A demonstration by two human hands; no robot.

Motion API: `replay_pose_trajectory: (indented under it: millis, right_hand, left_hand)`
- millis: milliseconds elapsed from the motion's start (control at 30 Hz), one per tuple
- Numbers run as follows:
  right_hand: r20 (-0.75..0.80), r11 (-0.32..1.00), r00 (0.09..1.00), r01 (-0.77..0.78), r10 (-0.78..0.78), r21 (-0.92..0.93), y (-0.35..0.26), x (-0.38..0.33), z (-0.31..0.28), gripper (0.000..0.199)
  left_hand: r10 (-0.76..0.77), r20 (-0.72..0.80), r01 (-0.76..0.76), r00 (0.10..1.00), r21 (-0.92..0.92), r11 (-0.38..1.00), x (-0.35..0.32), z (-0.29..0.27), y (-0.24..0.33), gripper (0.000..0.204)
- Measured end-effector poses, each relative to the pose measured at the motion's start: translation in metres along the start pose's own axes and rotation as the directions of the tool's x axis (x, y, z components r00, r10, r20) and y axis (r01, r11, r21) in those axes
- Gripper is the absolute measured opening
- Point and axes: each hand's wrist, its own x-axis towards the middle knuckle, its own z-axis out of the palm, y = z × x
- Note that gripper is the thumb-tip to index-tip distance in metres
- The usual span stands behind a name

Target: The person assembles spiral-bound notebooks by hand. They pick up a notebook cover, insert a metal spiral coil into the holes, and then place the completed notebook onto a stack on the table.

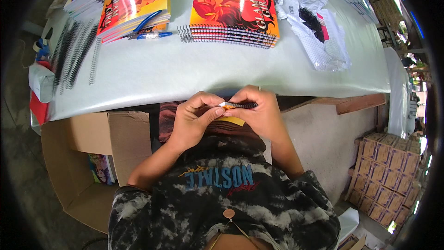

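Elbows out, hands meeting mid-frame: left hand [196, 116], thumb and fingers pinching yellow-orange notebook [236, 121] at frame center; right hand [260, 111], fingers curled, pinching black coil [246, 105] at its edge.

Table cover [143, 76]: smooth, glossy plastic. On it: spiral notebooks [226, 11], glossy card covers; loose binding coils [75, 58], ridged, plastic-looking. At its front edge: black coil [245, 105], ridged. Below its left: cardboard box [129, 132], matt.

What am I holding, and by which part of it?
Apparently a notebook: your left grip pinches its corner, your right grip the black coil along its edge.
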Motion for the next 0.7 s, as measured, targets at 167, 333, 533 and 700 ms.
replay_pose_trajectory:
  millis: [167,333,533,700]
  right_hand:
    - [0.012,0.990,1.000,-0.016,0.018,-0.139,-0.016,-0.006,0.006,0.020]
    - [0.054,0.983,0.993,0.115,-0.108,-0.143,-0.005,-0.004,0.006,0.020]
    - [-0.111,0.990,0.987,0.109,-0.118,-0.089,-0.007,-0.004,0.007,0.016]
    - [-0.181,0.953,0.945,0.241,-0.274,-0.184,-0.010,-0.002,0.013,0.016]
  left_hand:
    - [0.051,0.052,-0.060,0.997,0.173,0.983,0.005,-0.010,-0.006,0.013]
    - [0.041,0.067,-0.048,0.997,0.121,0.991,0.007,-0.004,-0.002,0.014]
    - [-0.054,0.051,0.049,0.997,0.109,0.993,0.013,-0.010,0.012,0.018]
    - [-0.116,0.129,0.096,0.985,0.155,0.983,0.021,-0.016,0.026,0.014]
